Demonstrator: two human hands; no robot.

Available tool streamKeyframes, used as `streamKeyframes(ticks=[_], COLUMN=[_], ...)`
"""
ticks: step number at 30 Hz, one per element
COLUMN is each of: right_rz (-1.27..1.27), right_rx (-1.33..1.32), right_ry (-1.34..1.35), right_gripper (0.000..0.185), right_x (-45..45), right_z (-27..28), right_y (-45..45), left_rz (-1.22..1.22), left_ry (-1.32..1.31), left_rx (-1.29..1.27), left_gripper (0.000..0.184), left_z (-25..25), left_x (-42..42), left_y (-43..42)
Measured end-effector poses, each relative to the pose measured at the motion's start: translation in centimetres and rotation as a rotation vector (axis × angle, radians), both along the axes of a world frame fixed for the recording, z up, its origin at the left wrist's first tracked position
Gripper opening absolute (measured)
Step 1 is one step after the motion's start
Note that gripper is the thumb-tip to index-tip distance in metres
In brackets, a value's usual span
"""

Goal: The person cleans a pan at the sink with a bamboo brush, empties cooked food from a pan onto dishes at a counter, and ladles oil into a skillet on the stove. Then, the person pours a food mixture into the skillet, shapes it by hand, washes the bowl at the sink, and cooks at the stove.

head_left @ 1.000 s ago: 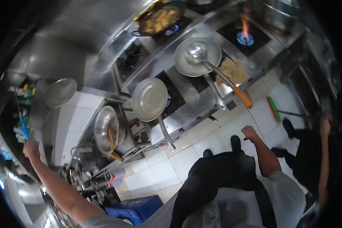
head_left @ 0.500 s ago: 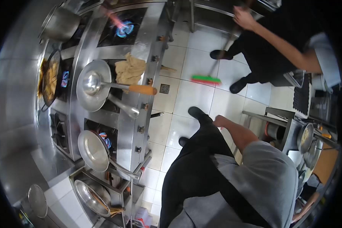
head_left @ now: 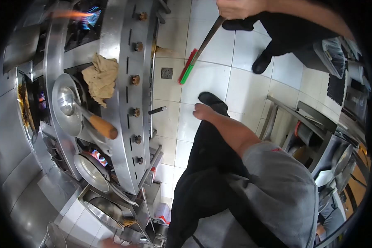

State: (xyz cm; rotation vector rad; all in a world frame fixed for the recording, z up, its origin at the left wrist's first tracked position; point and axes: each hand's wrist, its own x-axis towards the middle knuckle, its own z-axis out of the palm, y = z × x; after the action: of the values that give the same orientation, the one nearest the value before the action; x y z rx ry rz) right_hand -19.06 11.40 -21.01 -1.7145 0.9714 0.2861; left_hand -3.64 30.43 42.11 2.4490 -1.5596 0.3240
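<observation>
My right hand (head_left: 203, 111) hangs over the tiled floor beside my black shoe (head_left: 213, 99). Its fingers are curled into a loose fist, and nothing shows in it. At the bottom edge a blurred skin-coloured patch, seemingly my left hand (head_left: 116, 244), lies near the metal pans; its fingers cannot be made out. Left of me, on the stove (head_left: 126, 99), are a ladle with a wooden handle (head_left: 102, 126) resting across a wok (head_left: 65, 97), a crumpled tan cloth (head_left: 101, 77) and a frying pan (head_left: 91, 171) over a lit burner.
A co-worker's hand (head_left: 242, 7) grips a broom (head_left: 189, 71) with green and red head. An open flame (head_left: 91, 18) burns at the far burner. A black handle (head_left: 157, 110) juts from the stove front. A metal rack (head_left: 306, 120) with pans stands at right.
My view has shifted along the stove, and my right hand has swung left and forward. The co-worker's broom has turned and moved left. A blurred hand has appeared at the bottom edge.
</observation>
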Motion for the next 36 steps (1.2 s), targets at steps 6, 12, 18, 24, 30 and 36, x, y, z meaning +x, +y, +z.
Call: streamKeyframes(ticks=[6, 12, 18, 24, 30, 36], right_rz=[-0.004, 0.009, -0.124, -0.189, -0.337, -0.337], right_rx=[0.245, 0.318, 0.119, 0.253, 0.248, 0.291], right_ry=[-0.102, -0.01, -0.131, 0.005, 0.009, 0.068], right_gripper=[0.034, 0.037, 0.034, 0.031, 0.028, 0.026], right_x=[0.0, -5.7, -7.9, -10.1, -11.0, -10.2], right_z=[5.7, 7.0, 4.7, 5.0, 2.8, 2.4], right_y=[5.2, 0.5, -1.2, -5.1, -7.5, -9.7], left_rz=[0.031, 0.288, 1.173, 1.347, 1.39, 1.28], left_ry=[0.862, 0.885, 1.338, 1.47, 1.493, 1.684], left_rx=[0.402, -0.036, -0.482, -0.655, -0.593, -0.553], left_gripper=[0.015, 0.021, 0.026, 0.023, 0.014, 0.006], left_z=[-42.4, -69.5, -78.9, -85.1, -87.7, -88.6], left_x=[-3.2, 10.0, 17.7, 25.3, 30.6, 30.1], left_y=[-6.3, -4.3, -7.8, -11.3, -13.0, -15.4])
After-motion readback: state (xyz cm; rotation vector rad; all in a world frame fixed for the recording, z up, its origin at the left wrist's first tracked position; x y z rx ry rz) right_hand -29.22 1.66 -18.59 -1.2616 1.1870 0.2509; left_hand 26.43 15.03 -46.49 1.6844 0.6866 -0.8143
